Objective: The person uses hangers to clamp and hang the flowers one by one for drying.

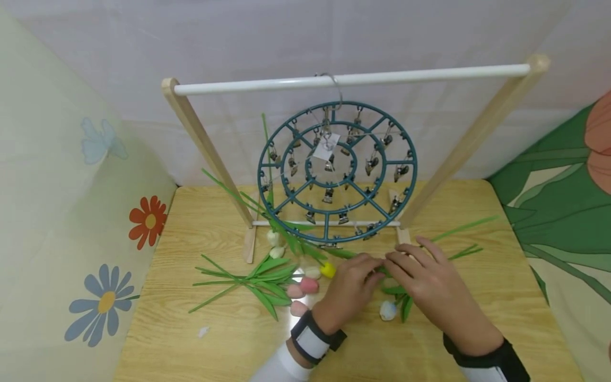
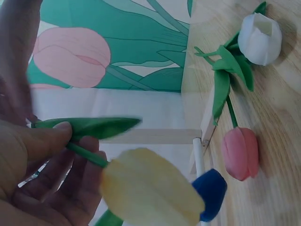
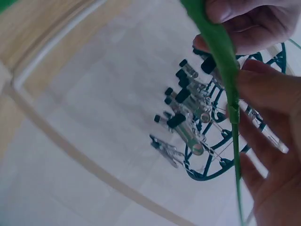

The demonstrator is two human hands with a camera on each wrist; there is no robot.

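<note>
Both hands, left hand (image 1: pixel 350 289) and right hand (image 1: pixel 425 281), pinching a yellow tulip's stem (image 2: pixel 87 155) over wooden table (image 1: pixel 477 313), floral walls (image 1: pixel 71 223) around.

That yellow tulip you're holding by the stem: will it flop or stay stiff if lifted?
Probably bends a little: the yellow tulip has a thin green stem under a big head. It likely weighs little, since the left hand pinches it lightly. The leaf looks soft and may flex.

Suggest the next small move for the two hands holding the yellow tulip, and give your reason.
Probably lift the yellow tulip toward the round clip hanger. Both the left hand and right hand already pinch its green stem, and the hanger's clips hang just behind, on the white rail.
</note>
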